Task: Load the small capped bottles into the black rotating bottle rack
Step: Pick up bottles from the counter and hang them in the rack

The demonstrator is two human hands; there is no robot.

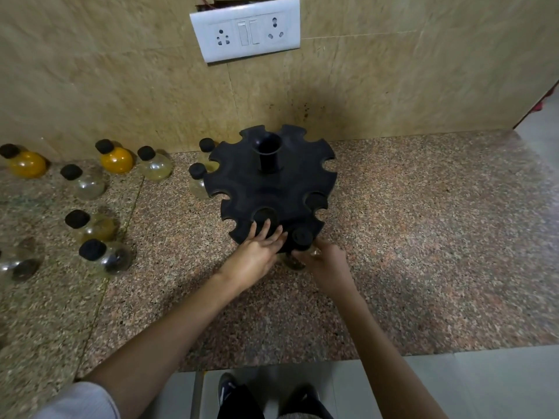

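Observation:
The black rotating rack (242, 189) stands on the granite counter near the wall, its notched rim around a central tube. My left hand (257, 252) lies flat with fingers spread on the rack's near edge. My right hand (325, 264) grips a small clear bottle with a black cap (302, 236), whose neck sits in a front notch of the rack. Two caps (264, 217) show in neighbouring notches. Several loose capped bottles (102, 255) stand to the left, two of them yellow (116, 160).
A tiled wall with a white switch and socket plate (245, 31) rises right behind the rack. Two bottles (198, 179) stand close against the rack's left side. The counter's front edge (423, 353) runs below my arms, with floor and shoes beneath.

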